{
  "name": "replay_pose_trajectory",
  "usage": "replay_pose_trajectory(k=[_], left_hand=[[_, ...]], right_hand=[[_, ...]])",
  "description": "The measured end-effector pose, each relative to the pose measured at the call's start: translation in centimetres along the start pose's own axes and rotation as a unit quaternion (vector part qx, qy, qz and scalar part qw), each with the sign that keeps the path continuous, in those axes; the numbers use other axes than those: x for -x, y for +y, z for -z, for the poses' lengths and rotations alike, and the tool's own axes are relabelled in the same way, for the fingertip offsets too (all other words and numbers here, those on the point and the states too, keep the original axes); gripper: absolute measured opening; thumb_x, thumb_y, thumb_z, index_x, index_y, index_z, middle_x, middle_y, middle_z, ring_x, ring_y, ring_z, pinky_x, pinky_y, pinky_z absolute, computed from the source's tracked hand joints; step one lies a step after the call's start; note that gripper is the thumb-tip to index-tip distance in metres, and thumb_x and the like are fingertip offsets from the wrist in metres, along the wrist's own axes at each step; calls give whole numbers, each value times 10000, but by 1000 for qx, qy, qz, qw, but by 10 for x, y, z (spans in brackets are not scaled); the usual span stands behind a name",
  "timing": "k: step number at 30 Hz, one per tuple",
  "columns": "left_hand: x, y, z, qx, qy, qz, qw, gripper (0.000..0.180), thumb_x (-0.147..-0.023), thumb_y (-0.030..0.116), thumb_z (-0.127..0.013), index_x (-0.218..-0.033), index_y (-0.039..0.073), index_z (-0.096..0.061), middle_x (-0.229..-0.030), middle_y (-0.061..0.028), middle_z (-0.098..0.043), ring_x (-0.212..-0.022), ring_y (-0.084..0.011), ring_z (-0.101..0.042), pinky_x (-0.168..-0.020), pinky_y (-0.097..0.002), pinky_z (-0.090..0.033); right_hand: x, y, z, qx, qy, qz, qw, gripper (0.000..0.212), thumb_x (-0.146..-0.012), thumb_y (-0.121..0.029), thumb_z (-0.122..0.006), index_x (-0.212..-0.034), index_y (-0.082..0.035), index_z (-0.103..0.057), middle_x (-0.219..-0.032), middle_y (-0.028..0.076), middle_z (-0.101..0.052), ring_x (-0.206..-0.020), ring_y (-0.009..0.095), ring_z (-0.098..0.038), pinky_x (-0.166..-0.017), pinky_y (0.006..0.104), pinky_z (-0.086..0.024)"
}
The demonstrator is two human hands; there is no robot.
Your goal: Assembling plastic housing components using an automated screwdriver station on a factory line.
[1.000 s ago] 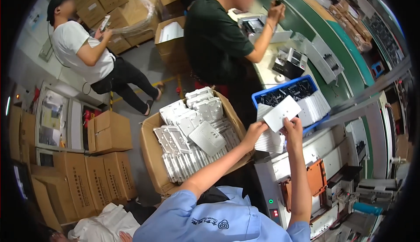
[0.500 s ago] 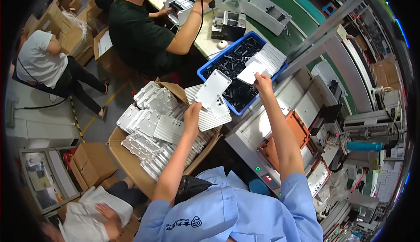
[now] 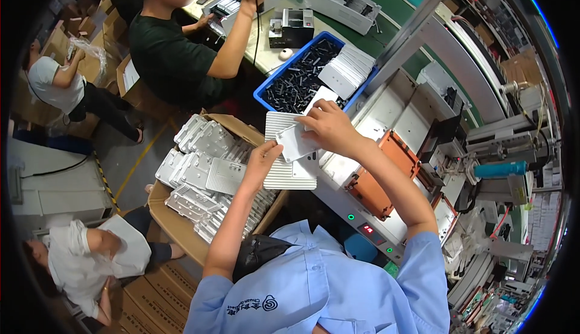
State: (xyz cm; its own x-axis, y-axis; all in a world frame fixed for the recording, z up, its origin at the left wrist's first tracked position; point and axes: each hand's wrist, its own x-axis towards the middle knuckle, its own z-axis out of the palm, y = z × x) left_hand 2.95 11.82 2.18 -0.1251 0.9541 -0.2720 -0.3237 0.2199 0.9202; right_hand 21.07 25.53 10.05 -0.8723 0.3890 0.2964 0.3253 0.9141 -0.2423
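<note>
My left hand [image 3: 264, 157] pinches the left edge of a smooth white plate [image 3: 296, 144] with small holes near its corners. My right hand [image 3: 331, 127] reaches across the same plate from the right. Its fingers are closed on another white plate [image 3: 323, 96], which sticks out past the fingertips. Beneath both hands lie ribbed, silvery-white metal plates [image 3: 290, 179]. What supports them is hidden. Beyond the right hand, a fanned stack of white plates [image 3: 349, 68] rests on black parts in a blue bin [image 3: 261, 94].
A cardboard box [image 3: 162, 204] of ribbed metal castings [image 3: 199, 168] stands at the left. To the right is a white machine with orange fixtures [image 3: 386, 177]. A co-worker in dark clothing [image 3: 175, 62] works at the far bench. Another person in white [image 3: 99, 255] is at lower left.
My right hand has come from the blue bin back to the left hand, bringing a white plate. The left hand's plate has turned and lowered over the ribbed plates. The view has shifted slightly.
</note>
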Motion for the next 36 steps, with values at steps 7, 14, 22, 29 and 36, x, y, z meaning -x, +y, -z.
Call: replay_pose_trajectory(k=[7, 14, 22, 29, 36], left_hand=[[24, 22, -16, 3, -34, 32, 999, 302, -924, 148, -568, -1209, 47, -571, -1105, -56, -609, -960, -100, -578, -835, -225, -455], [33, 45, -53, 52, -103, 18, 993, 544, -881, 101, -616, -1391, 132, -428, -1354, -74, -474, -1219, -145, -457, -989, -264, -382], [43, 58, -81, 108, -119, 11, 987, 699, -837, -20, -632, -1447, 157, -340, -1361, -91, -466, -1220, -155, -462, -1017, -285, -383], [49, 41, -83, 32, -117, -85, 989, 834, -823, -15, -643, -1497, 128, -172, -1456, -111, -328, -1287, -186, -381, -1049, -302, -335], [71, 35, -105, 92, -99, -83, 987, 947, -828, 41, -669, -1503, 96, -7, -1502, -130, -248, -1336, -196, -318, -1086, -320, -280]], right_hand=[[39, -11, 69, -105, 48, -98, 988, 222, -739, 43, -653, -908, -101, -631, -954, 2, -643, -912, 237, -520, -801, 339, -448], [95, -48, 41, -149, 190, -23, 970, 302, -692, 133, -643, -909, -77, -624, -1061, 36, -663, -1012, 253, -579, -848, 325, -506], [132, -53, 39, -132, 208, -32, 969, 325, -672, 135, -629, -935, -56, -621, -1077, 105, -652, -1063, 302, -608, -872, 375, -523], [142, -75, 60, -74, 21, -104, 992, 679, -609, 96, -616, -1253, -109, -549, -1301, 116, -527, -1294, 329, -408, -1075, 465, -336], [142, -100, 63, -94, 123, -258, 954, 522, -782, -82, -653, -1286, -110, -520, -1448, 193, -356, -1354, 406, -286, -1097, 475, -264]])
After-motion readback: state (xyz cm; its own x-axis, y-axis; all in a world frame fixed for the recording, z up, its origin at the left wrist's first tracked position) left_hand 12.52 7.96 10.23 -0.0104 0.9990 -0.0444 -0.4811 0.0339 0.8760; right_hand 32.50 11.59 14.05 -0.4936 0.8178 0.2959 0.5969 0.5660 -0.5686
